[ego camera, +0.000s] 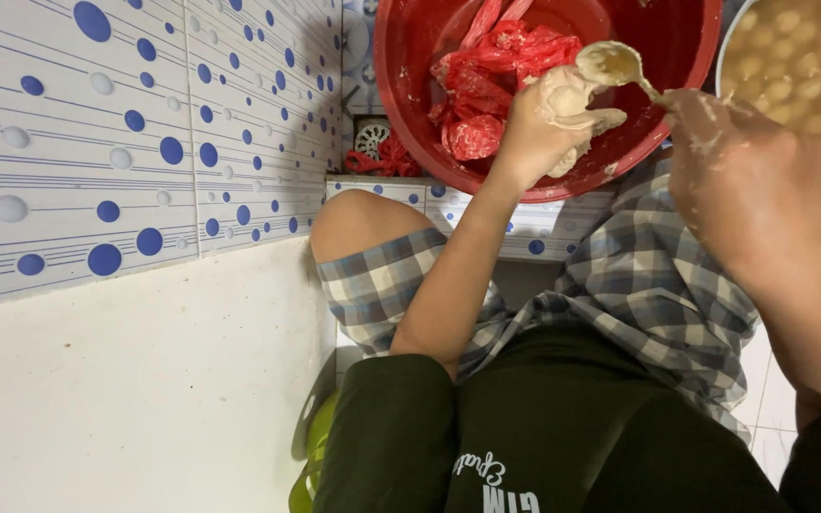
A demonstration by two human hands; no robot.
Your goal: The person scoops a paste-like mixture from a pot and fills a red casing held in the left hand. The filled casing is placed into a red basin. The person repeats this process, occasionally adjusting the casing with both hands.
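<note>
Up at the rim of the round red plastic basin (410, 57), the left hand (534, 128) squeezes a soft, pale lump of dough (570, 95), sticky and shapeless. Just right of the basin, the paste-smeared right hand (738, 180) grips a metal spoon (615, 65) whose coated bowl touches the dough. Inside the basin lies a crumpled red plastic bag (486, 85); beyond its right edge, a pan of small round balls (800, 66).

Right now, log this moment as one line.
left hand: holds dough lump | right hand: holds spoon on dough | below: red basin, red bags
</note>
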